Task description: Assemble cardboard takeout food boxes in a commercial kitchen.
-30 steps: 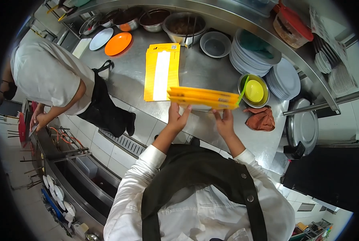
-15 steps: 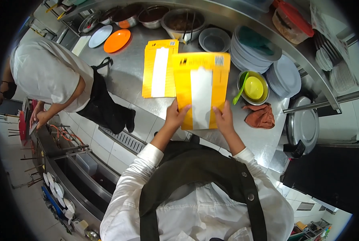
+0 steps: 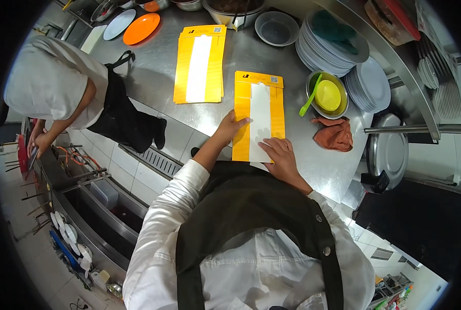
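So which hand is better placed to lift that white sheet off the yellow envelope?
Probably the right hand: it rests on the white sheet's lower edge, while the left hand lies on the yellow envelope's left border.

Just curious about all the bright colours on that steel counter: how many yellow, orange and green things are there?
Yellow: 3 — near envelope under both hands, far envelope stack, small bowl
Orange: 2 — plate, crumpled cloth
Green: 1 — spoon
Total: 6

Far right, grey plates (image 3: 327, 44) are sitting stacked; an orange cloth (image 3: 336, 134) is lying beside a green bowl (image 3: 327, 95).
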Motion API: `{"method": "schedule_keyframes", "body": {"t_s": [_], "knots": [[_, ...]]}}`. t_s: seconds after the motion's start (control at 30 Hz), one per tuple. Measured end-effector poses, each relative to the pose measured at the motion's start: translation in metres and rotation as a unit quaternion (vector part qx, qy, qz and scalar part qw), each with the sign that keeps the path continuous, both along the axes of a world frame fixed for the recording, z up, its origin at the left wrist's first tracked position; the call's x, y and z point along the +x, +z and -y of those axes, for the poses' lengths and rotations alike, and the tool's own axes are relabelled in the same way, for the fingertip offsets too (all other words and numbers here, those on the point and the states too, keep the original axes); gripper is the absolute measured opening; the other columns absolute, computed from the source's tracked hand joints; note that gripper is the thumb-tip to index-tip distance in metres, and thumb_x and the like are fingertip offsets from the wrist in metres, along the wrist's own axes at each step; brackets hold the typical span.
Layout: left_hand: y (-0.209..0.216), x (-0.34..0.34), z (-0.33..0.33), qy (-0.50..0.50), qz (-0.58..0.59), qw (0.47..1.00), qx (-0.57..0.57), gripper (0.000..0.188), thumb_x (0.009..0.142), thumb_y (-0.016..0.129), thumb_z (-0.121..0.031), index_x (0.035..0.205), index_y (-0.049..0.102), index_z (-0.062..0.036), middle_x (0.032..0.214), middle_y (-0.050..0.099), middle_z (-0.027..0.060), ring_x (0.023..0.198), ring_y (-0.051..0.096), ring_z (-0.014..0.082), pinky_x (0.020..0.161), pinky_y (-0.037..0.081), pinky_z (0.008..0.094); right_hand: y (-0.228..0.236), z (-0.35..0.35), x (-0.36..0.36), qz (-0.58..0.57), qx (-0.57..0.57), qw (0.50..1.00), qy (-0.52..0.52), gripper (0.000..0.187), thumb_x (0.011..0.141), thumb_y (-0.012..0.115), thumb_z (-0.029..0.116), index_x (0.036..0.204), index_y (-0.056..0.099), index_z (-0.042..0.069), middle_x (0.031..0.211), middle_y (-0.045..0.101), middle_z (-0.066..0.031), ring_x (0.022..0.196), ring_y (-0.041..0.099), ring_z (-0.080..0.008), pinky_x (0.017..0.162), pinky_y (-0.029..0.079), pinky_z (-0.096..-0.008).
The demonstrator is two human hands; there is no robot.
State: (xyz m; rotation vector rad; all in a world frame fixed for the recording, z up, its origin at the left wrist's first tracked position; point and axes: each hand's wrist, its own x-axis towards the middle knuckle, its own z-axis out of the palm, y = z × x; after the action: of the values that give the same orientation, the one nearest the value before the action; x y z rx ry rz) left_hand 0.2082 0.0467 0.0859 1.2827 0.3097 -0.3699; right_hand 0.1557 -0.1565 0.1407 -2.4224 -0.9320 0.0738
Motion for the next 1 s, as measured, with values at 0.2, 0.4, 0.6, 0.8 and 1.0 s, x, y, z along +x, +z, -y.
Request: {"method": "schedule_keyframes", "body": {"t_s": [0.2, 0.4, 0.6, 0.8, 1.0], "knots": [[-0.01, 0.002, 0.004, 0.004, 0.015, 0.992, 0.129, 0.029, 0.083, 0.058, -0.016, 0.103, 0.047, 0.0016, 0.091, 0.058, 0.0096, 0.079, 0.057, 0.0151, 0.07, 0.046, 0.0266, -0.026, -0.001, -0.001, 0.068, 0.038, 0.996, 0.048, 0.051, 0.058, 0.069, 0.009, 0.107, 0.056, 0.009, 0.105, 0.054, -0.0054, 0.099, 0.049, -0.0219, 0.085, 0.037, -0.0352], [-0.019, 0.004, 0.013, 0.049, 0.078, 0.975, 0.2, 0.028, 0.084, 0.056, -0.018, 0.1, 0.046, 0.0021, 0.088, 0.058, 0.0107, 0.078, 0.056, 0.0165, 0.069, 0.045, 0.0284, -0.027, -0.004, 0.004, 0.082, -0.001, 0.996, 0.043, 0.047, 0.062, 0.069, 0.012, 0.106, 0.055, 0.006, 0.106, 0.053, -0.0053, 0.101, 0.048, -0.0222, 0.087, 0.036, -0.0346], [0.007, -0.006, -0.001, 0.019, 0.179, 0.952, 0.248, 0.029, 0.084, 0.055, -0.017, 0.103, 0.044, 0.0023, 0.09, 0.059, 0.0177, 0.082, 0.057, 0.0294, 0.071, 0.045, 0.0347, -0.03, 0.0, 0.02, -0.025, 0.215, 0.96, -0.177, 0.054, 0.068, 0.066, 0.01, 0.118, 0.045, 0.005, 0.115, 0.047, -0.0144, 0.108, 0.044, -0.0278, 0.09, 0.036, -0.038], [0.151, -0.01, -0.03, -0.177, 0.264, 0.76, 0.567, 0.023, 0.083, 0.052, -0.019, 0.099, 0.047, -0.0039, 0.081, 0.059, 0.0168, 0.074, 0.057, 0.0363, 0.061, 0.045, 0.0413, 0.028, -0.019, 0.041, -0.002, 0.227, 0.956, -0.189, 0.066, 0.069, 0.063, 0.003, 0.127, 0.033, 0.005, 0.127, 0.035, -0.0159, 0.111, 0.04, -0.0299, 0.09, 0.036, -0.0384], [0.133, -0.016, -0.053, -0.262, 0.284, 0.641, 0.663, 0.014, 0.081, 0.049, -0.015, 0.094, 0.05, -0.0104, 0.077, 0.058, 0.01, 0.071, 0.058, 0.0297, 0.058, 0.045, 0.0387, 0.075, -0.039, 0.05, 0.158, 0.135, 0.968, -0.142, 0.056, 0.069, 0.063, 0.013, 0.121, 0.042, 0.008, 0.126, 0.038, -0.0124, 0.116, 0.036, -0.0306, 0.099, 0.022, -0.0455]]}}
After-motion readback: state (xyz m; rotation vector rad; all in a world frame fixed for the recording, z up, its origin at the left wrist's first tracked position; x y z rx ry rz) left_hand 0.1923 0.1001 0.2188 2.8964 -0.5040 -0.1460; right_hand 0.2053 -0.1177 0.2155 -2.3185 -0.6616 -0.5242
